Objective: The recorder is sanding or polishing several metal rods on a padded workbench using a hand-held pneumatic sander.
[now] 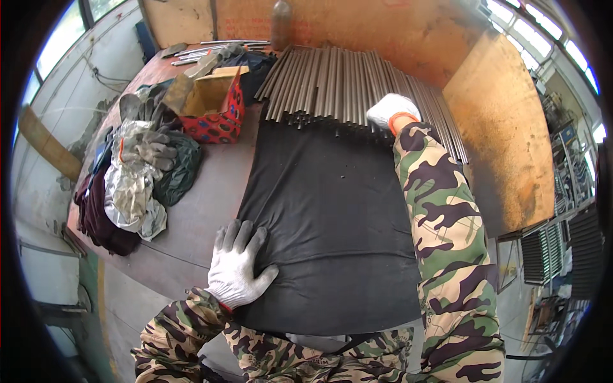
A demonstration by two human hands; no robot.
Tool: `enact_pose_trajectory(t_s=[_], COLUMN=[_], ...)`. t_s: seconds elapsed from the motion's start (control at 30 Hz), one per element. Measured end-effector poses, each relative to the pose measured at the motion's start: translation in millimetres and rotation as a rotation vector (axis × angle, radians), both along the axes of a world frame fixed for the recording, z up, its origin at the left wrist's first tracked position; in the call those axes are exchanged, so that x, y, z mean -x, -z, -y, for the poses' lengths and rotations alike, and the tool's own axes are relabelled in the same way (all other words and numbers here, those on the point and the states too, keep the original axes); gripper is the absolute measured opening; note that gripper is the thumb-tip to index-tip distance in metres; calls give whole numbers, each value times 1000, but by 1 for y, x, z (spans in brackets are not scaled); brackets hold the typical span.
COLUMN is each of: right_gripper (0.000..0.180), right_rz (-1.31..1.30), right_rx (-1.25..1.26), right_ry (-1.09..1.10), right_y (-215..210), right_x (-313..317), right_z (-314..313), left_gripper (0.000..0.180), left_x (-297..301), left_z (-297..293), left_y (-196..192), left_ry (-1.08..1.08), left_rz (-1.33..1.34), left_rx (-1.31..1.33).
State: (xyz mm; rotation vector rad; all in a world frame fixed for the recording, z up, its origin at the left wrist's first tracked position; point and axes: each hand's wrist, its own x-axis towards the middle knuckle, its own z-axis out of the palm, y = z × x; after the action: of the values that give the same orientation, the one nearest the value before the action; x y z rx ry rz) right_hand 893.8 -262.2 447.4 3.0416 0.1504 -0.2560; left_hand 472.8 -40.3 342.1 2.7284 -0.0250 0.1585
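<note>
Head: left hand (236, 273) spread-fingered on one cloth (332, 204); right hand (392, 111) at dozens of rods (329, 86), fingers unclear.

Here's the left hand (237, 273), gloved, palm down across the left edge of the black cloth (335, 204), fingers (241, 235) spread, thumb (265, 276) angled inward! And the right arm (450, 249), camouflage-sleeved, stretched along the cloth's right side, right hand (391, 110) gloved, curled at its far right, fingertips hidden!

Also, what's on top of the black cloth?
Metal rods cover the far end of the black cloth; the gloved left hand spreads over its left edge. Whatever lies beneath the rods is hidden.
</note>
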Motion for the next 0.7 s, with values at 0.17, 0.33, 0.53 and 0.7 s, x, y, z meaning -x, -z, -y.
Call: enact_pose_trajectory(t_s=[0.17, 0.33, 0.53, 0.7], right_gripper=[40, 28, 16, 12], right_rz=[13, 89, -68, -369], right_rx=[92, 432, -391, -1218], right_ry=[-132, -610, -128, 291], right_y=[24, 21, 18, 21], right_x=[-36, -43, 14, 101], right_z=[19, 59, 88, 119], left_gripper=[81, 77, 74, 75], left_x=[2, 5, 6, 8], left_z=[-5, -11, -10, -5], left_y=[2, 9, 16, 13], left_ry=[8, 10, -2, -16], left_rz=[33, 97, 120, 116], left_rx=[73, 86, 87, 57])
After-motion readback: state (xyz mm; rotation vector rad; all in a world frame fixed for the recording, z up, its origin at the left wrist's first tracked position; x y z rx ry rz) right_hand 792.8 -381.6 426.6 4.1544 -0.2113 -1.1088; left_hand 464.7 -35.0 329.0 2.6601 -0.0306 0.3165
